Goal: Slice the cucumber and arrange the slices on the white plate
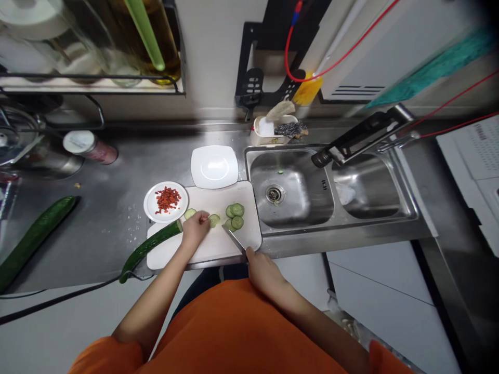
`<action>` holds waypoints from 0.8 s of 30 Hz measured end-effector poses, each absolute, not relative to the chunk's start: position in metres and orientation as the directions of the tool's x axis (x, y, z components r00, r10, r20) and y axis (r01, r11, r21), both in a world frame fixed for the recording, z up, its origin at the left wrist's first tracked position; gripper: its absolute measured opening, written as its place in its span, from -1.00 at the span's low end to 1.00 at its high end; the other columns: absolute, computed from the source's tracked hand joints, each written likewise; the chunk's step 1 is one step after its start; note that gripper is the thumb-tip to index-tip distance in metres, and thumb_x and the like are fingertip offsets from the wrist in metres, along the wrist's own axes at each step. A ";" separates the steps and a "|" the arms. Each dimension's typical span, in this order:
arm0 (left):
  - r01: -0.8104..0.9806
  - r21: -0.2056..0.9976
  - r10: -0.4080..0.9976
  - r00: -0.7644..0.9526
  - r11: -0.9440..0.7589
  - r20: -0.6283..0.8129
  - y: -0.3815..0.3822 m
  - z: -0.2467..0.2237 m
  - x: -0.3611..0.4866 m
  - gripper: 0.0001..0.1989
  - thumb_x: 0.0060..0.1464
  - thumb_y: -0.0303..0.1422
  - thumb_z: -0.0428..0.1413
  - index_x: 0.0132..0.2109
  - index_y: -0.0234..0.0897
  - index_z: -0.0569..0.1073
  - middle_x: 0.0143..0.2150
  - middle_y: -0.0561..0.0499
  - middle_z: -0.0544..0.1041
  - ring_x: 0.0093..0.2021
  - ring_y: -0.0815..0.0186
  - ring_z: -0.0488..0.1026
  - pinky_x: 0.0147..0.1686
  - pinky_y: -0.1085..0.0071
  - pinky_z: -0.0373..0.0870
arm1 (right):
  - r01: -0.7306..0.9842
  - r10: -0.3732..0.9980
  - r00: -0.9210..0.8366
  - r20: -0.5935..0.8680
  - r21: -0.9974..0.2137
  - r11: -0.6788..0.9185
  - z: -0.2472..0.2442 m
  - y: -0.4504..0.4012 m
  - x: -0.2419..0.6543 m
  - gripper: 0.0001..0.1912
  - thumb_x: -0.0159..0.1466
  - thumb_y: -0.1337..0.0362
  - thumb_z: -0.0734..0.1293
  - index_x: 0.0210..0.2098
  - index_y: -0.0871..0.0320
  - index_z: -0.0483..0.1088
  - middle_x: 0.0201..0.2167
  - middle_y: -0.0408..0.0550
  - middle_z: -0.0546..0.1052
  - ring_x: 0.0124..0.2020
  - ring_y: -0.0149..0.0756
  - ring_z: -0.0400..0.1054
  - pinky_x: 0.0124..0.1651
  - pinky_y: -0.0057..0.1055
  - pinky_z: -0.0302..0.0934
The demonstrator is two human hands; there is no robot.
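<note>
My left hand [196,227] is closed in a pinch over the white cutting board [212,249], its fingertips at the left edge of a pale cucumber slice [214,221]. In my right hand [264,267] is the handle of a knife [234,239], its blade pointing up and left across the board. Several cucumber slices [237,210] lie in a cluster on the board's right side, close to the knife tip. Left of my left hand rests a cut cucumber [152,243], its cut end on the board. Another slice [189,213] is partly hidden behind that hand.
A white plate [148,204] with chopped red pieces [167,200] overlaps the board's left corner. Behind the board stands an empty square plate [214,166]. A double sink [292,208] adjoins on the right. A whole cucumber [37,239] and a lidded jar [91,147] are at left.
</note>
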State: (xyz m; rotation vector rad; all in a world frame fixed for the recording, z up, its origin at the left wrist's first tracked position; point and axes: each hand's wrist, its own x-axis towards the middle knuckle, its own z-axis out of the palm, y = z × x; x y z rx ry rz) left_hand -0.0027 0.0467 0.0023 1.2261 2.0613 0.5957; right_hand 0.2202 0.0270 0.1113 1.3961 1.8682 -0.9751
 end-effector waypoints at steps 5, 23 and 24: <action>0.698 0.624 0.933 -0.317 0.352 -0.171 0.034 0.002 0.001 -0.81 0.04 -0.36 0.01 -0.24 -0.24 0.49 -0.32 -0.02 0.53 -0.29 0.26 0.45 -0.23 0.36 0.35 | 0.959 0.525 -0.283 -0.803 -0.218 0.183 0.109 0.027 0.215 -0.58 0.20 0.58 0.04 -0.01 0.23 0.24 -0.27 0.14 0.54 -0.18 -0.16 0.44 -0.27 -0.40 0.15; 0.720 0.645 0.960 -0.266 0.256 -0.084 0.018 -0.007 0.010 -0.68 0.03 -0.41 0.06 -0.03 -0.30 0.47 -0.20 -0.10 0.47 -0.19 0.21 0.43 -0.11 0.31 0.40 | 0.922 0.588 -0.368 -0.720 -0.201 0.331 0.092 0.040 0.190 -0.60 0.29 0.52 0.03 0.08 0.20 0.17 -0.19 0.17 0.51 -0.09 -0.14 0.42 -0.16 -0.37 0.24; 0.719 0.647 0.960 -0.268 0.255 -0.081 0.019 -0.007 0.010 -0.68 0.03 -0.41 0.06 -0.04 -0.31 0.47 -0.20 -0.10 0.47 -0.19 0.22 0.43 -0.11 0.31 0.40 | 0.923 0.587 -0.367 -0.721 -0.203 0.328 0.093 0.041 0.190 -0.60 0.29 0.52 0.03 0.08 0.20 0.17 -0.19 0.16 0.51 -0.08 -0.14 0.42 -0.16 -0.37 0.24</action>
